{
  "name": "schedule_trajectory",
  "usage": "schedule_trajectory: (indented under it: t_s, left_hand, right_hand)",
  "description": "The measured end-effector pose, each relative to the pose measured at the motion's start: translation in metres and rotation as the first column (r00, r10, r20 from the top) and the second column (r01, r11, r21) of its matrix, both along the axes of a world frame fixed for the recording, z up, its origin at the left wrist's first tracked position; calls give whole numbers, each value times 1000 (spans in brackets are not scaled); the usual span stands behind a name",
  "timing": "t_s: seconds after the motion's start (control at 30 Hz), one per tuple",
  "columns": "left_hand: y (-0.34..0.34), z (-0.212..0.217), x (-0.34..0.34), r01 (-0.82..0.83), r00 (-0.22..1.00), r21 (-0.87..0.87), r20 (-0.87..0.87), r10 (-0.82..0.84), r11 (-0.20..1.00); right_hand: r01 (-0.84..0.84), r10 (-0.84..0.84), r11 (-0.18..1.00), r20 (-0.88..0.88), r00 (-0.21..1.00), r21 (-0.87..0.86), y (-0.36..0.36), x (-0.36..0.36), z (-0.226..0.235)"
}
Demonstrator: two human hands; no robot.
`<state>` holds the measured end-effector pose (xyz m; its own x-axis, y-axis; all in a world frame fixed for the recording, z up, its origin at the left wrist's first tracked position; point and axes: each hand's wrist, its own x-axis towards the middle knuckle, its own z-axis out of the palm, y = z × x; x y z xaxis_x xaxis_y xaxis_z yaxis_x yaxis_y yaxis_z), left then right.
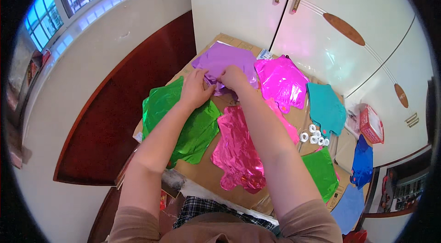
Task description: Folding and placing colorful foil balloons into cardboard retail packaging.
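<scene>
A flat purple foil balloon [221,57] lies at the far side of the cardboard, its near edge crumpled between my hands. My left hand [196,89] holds that edge at its left part, thumb and fingers bent against the foil. Just to its right, my right hand [234,78] pinches the same edge with curled fingers; the fingertips are partly hidden. Under my left forearm is a shiny green foil balloon [195,130]. A crumpled pink foil balloon [239,144] lies between my forearms, and a bright magenta one [281,80] sits right of the purple one.
Flattened cardboard [197,172] covers the table. Rightward lie a teal foil balloon [327,107], several small white rolls [314,134], another green balloon [320,172], dark blue foil [363,162], and a red-and-white container [371,123]. White cupboard doors [239,9] stand behind; a dark red panel [133,100] is left.
</scene>
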<state>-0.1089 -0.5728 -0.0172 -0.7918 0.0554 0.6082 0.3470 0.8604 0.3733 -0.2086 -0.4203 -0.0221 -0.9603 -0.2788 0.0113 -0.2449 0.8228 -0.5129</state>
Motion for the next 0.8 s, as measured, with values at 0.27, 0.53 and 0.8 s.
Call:
schedule_trajectory:
  t_s: [0.27,0.53,0.8]
  left_hand:
    - [-4,1,-5,78,983,-145,176,-52,986]
    - [-13,-2,-8,56,956,-194,292,3,979]
    - [23,42,3,133,983,-180,152,-106,975]
  right_hand:
    - [-93,94,918,-15,995,-385,7,-16,2]
    - [373,-28,65,372,928,-925,108,-31,120]
    - [-18,-277,524,-191,942,-851,209,91,194]
